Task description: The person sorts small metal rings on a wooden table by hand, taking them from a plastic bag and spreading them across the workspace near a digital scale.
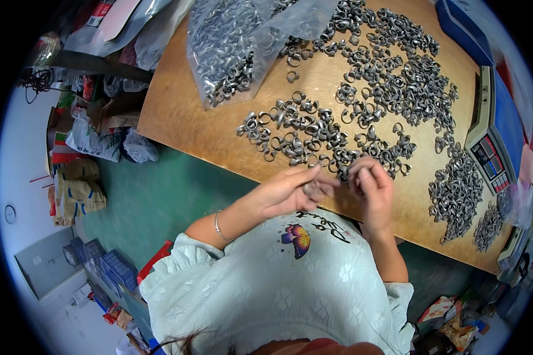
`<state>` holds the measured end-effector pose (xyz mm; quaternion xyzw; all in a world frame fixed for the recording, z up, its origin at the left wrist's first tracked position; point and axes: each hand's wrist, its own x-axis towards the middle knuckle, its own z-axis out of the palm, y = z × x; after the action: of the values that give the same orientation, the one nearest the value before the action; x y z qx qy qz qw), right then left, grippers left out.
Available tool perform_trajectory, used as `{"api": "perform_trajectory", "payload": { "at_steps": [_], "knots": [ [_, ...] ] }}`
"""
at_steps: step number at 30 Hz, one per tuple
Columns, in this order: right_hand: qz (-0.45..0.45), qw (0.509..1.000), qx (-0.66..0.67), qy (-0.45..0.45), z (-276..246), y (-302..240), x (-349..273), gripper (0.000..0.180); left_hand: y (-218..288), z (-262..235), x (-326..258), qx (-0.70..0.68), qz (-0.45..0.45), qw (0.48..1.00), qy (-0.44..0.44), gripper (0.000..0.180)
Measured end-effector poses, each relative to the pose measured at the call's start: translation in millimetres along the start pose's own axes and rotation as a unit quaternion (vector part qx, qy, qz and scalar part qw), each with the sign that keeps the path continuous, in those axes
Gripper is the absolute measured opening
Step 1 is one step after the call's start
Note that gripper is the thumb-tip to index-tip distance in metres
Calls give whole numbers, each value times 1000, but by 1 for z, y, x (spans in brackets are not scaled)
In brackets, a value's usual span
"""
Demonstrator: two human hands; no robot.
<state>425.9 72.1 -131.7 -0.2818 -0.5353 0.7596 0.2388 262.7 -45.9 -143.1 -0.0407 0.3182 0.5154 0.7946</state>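
Loose grey metal rings (314, 129) lie scattered over the wooden table (180, 106), right beyond my hands at its near edge. My left hand (293, 190) is half curled with its thumb on top, and a small grey glint shows among its blurred fingers. To its right, my right hand (371, 188) is raised with thumb and fingertips pinched together beside the nearest rings. Whatever sits in that pinch is too small to make out. A clear plastic bag (225, 50) full of similar rings rests at the far left of the table.
A broad heap of rings (417, 89) covers the far right. Smaller piles (456, 198) lie near a scale with a keypad (490, 160). A blue tray (465, 29) stands at the far right edge. Paper sacks (80, 189) and crates (114, 269) stand left on the green floor.
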Motion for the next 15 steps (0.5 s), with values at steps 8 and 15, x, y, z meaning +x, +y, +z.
{"api": "perform_trajectory", "payload": {
  "at_steps": [8, 15],
  "knots": [
    [-327, 831, -430, -132, 13, -5, 15, 13, -28, -19, 16, -68, 12, 994, -86, 30],
    [-280, 743, -585, -164, 39, 5, 40, 49, -15, -31, -11, 469, 366, 773, 220, 18]
  ]
}}
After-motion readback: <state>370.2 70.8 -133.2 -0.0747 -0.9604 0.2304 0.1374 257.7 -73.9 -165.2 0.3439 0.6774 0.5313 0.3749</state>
